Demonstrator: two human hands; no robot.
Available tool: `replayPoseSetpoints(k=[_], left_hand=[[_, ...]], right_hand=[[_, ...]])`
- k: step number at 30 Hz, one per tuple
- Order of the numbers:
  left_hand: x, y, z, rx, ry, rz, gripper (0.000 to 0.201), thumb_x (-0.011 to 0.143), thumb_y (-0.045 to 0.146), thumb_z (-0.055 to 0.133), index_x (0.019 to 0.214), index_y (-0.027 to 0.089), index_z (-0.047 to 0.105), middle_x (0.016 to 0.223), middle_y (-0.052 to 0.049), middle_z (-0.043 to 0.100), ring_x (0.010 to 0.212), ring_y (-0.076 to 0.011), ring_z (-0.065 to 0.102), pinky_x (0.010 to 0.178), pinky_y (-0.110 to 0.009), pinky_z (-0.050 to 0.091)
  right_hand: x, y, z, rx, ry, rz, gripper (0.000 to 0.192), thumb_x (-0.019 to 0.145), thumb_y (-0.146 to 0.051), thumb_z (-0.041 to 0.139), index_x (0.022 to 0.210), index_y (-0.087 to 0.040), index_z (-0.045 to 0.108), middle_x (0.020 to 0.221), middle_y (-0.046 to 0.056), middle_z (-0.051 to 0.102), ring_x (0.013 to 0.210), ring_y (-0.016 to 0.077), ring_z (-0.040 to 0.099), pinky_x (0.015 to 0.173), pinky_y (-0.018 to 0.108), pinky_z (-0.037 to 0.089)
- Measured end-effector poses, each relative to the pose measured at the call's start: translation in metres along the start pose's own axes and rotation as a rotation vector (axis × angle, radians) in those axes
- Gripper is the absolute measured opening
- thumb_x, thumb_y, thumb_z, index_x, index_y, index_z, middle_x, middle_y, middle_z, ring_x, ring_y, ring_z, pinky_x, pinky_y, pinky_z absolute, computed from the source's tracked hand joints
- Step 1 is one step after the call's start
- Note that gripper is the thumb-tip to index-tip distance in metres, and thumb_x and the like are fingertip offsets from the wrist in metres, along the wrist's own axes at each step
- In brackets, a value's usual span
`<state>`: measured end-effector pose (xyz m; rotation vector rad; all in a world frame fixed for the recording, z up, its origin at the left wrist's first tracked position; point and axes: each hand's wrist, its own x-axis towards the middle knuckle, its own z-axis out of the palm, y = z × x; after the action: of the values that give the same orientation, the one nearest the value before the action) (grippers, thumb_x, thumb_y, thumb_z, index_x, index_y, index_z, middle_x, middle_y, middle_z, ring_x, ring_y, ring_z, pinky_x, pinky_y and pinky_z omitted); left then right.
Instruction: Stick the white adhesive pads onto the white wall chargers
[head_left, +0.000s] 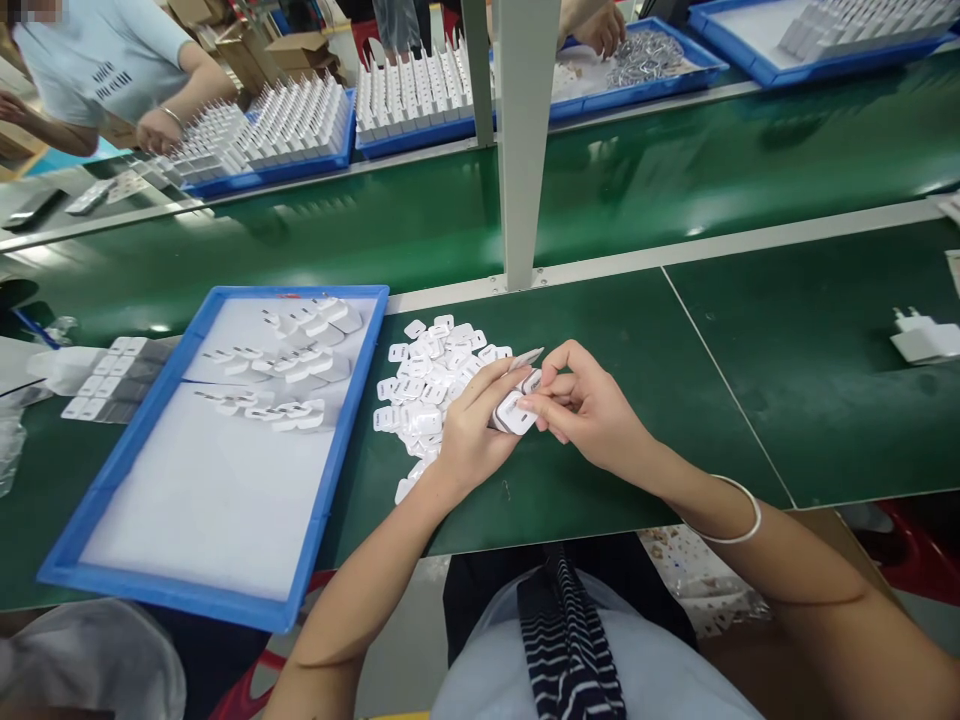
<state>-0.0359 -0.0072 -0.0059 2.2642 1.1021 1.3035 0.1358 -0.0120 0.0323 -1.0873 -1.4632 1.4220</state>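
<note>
My left hand [478,425] is closed around a few white plug chargers, their slotted square end faces turned toward my right hand. The nearest charger face [514,413] shows a small dark slot. My right hand [592,410] has its thumb and fingers pinched at the right edge of that face, on a white end cover. What lies deeper between its fingers is hidden. Just left of my left hand, a loose heap of small white slotted covers [424,385] lies on the green bench [637,340].
Left of the heap, a blue-rimmed tray [330,470] holds several white two-pin chargers [311,365]. Stacked white pieces [112,380] stand beyond it. One charger [926,335] lies far right. A metal post [521,150] rises ahead. Across the green belt, other people work at filled trays [420,95].
</note>
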Motion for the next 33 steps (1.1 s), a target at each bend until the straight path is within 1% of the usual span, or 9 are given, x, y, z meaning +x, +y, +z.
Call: replayPoseSetpoints(k=[5,8,10,12,17,22,26,29,33], left_hand=[[-0.001,0.002,0.002,-0.017,-0.010,-0.100,0.037,0.085,0.018,0.074,0.121,0.021,0.067,0.124,-0.010,0.069,0.116,-0.0209,0.067,0.099,-0.038,0.060],[-0.002,0.004,0.002,-0.007,-0.003,-0.134,0.035,0.084,0.015,0.072,0.118,0.021,0.068,0.121,-0.008,0.070,0.115,-0.0206,0.068,0.099,-0.037,0.060],[-0.002,0.004,0.003,-0.002,0.001,-0.147,0.035,0.083,0.014,0.073,0.117,0.022,0.069,0.120,-0.007,0.071,0.114,-0.0206,0.068,0.098,-0.036,0.060],[-0.002,0.005,0.003,-0.004,0.005,-0.160,0.036,0.083,0.015,0.073,0.118,0.022,0.069,0.120,-0.007,0.071,0.114,-0.0207,0.068,0.097,-0.036,0.060],[-0.002,0.005,0.004,-0.002,0.038,-0.168,0.035,0.083,0.017,0.073,0.118,0.021,0.069,0.119,-0.008,0.071,0.112,-0.0212,0.069,0.096,-0.036,0.060],[-0.002,0.007,0.004,-0.006,0.030,-0.202,0.034,0.082,0.014,0.072,0.115,0.021,0.070,0.120,-0.008,0.070,0.108,-0.0209,0.070,0.093,-0.036,0.061],[-0.002,0.008,0.004,-0.019,0.022,-0.220,0.033,0.082,0.013,0.070,0.114,0.021,0.070,0.120,-0.007,0.070,0.107,-0.0207,0.070,0.092,-0.036,0.061],[-0.002,0.008,0.004,-0.030,0.020,-0.227,0.035,0.082,0.012,0.070,0.115,0.021,0.070,0.121,-0.007,0.070,0.108,-0.0204,0.070,0.093,-0.035,0.061],[-0.003,0.007,0.004,-0.041,0.024,-0.232,0.039,0.080,0.010,0.071,0.117,0.022,0.070,0.122,-0.007,0.070,0.108,-0.0210,0.070,0.094,-0.036,0.061]], right_hand=[[-0.001,0.004,0.005,-0.176,0.089,-0.063,0.025,0.091,-0.025,0.061,0.089,-0.025,0.036,0.055,-0.010,0.053,0.050,0.0106,0.049,0.050,0.023,0.036],[-0.002,0.007,0.008,-0.287,0.143,-0.122,0.023,0.091,-0.023,0.059,0.089,-0.025,0.036,0.056,-0.010,0.046,0.048,0.0099,0.043,0.050,0.023,0.033],[-0.003,0.009,0.008,-0.321,0.154,-0.148,0.022,0.091,-0.022,0.057,0.089,-0.025,0.036,0.056,-0.011,0.042,0.047,0.0095,0.040,0.049,0.022,0.031],[-0.003,0.010,0.009,-0.331,0.156,-0.160,0.022,0.092,-0.022,0.057,0.089,-0.026,0.036,0.055,-0.011,0.041,0.046,0.0097,0.039,0.048,0.022,0.032],[-0.002,0.014,0.011,-0.386,0.193,-0.224,0.021,0.092,-0.023,0.057,0.090,-0.026,0.037,0.058,-0.009,0.046,0.047,0.0101,0.045,0.049,0.021,0.035],[-0.002,0.019,0.013,-0.519,0.230,-0.374,0.015,0.095,-0.023,0.053,0.091,-0.025,0.039,0.060,-0.007,0.050,0.044,0.0097,0.048,0.044,0.021,0.033],[-0.001,0.021,0.014,-0.653,0.261,-0.485,0.009,0.098,-0.023,0.048,0.091,-0.023,0.043,0.063,-0.003,0.057,0.046,0.0111,0.051,0.045,0.023,0.034],[0.000,0.024,0.015,-0.781,0.292,-0.533,0.011,0.100,-0.024,0.043,0.089,-0.022,0.046,0.060,-0.001,0.058,0.046,0.0126,0.051,0.046,0.025,0.034],[0.001,0.027,0.017,-0.890,0.319,-0.632,0.015,0.099,-0.017,0.040,0.088,-0.022,0.048,0.058,-0.001,0.058,0.047,0.0142,0.052,0.048,0.028,0.034]])
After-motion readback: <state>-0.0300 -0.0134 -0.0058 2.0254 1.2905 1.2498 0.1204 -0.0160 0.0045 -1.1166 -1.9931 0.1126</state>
